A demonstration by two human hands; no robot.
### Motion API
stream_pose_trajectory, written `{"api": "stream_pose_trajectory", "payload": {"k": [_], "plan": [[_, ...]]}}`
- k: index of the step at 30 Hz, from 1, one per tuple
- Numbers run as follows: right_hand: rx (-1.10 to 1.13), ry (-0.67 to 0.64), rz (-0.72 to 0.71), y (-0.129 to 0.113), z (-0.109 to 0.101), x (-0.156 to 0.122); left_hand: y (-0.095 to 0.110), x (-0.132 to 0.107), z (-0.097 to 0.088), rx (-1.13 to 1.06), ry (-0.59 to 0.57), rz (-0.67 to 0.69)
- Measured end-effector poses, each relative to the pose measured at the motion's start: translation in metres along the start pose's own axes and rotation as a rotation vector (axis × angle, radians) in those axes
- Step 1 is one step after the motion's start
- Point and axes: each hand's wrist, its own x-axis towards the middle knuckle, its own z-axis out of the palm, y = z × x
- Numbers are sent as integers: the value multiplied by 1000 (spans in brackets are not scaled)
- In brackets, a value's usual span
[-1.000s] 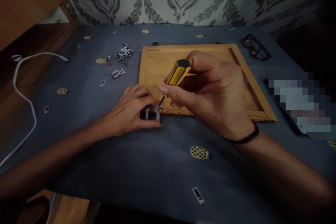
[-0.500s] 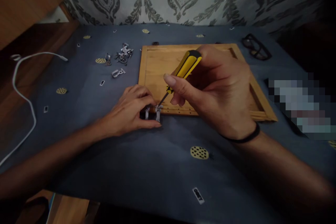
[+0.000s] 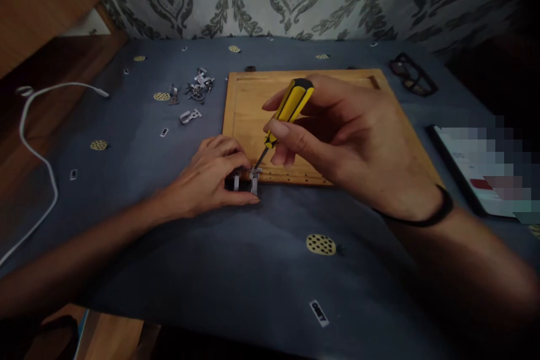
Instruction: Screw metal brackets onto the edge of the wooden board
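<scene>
The right hand grips a yellow-and-black screwdriver, its shaft slanting down and left to metal fittings at the near edge of a framed wooden panel. The left hand curls around those fittings at the panel's near left corner. Left of the panel, loose metal parts lie on the blue worktop, with a white cable farther left; dark-framed glasses rest to the panel's right
</scene>
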Motion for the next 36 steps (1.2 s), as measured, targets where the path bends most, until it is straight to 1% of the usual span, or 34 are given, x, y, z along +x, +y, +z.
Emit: {"api": "stream_pose_trajectory", "payload": {"k": [2,6,9,12,15,17,21,22,23,26,27,28,29,31,36], "plan": [[-16,-45,-16,-1,-3,1,0,0,0,6,-5,2],[-46,-46,-32,0,-5,0,1,0,0,10,9,0],[-100,-19,-45,1,-3,-2,1,0,0,12,4,-1],[-144,69,-40,3,2,-3,0,0,-1,13,-3,-11],[-72,108,2,4,4,-4,0,0,-1,12,-4,-13],[-10,63,31,3,2,-3,-1,0,-1,16,-2,-11],[10,-125,25,0,-4,-3,-1,0,0,20,-2,-8],[-7,-124,7,-1,-3,-3,-1,0,0,18,0,-7],[-26,-80,-18,-2,-1,-3,-1,0,1,18,5,-7],[-48,205,-122,-6,8,-4,-3,0,2,12,18,-2],[-48,286,-149,-8,10,-4,-3,-1,2,9,20,-1],[-51,341,-164,-10,12,-4,-4,-1,2,5,19,0],[-56,365,-171,-12,13,-4,-4,-1,1,2,15,1],[-73,359,-155,-14,12,-5,-4,-1,1,0,11,2],[-140,264,-124,-6,7,-5,-1,1,-1,19,2,-9]]}}
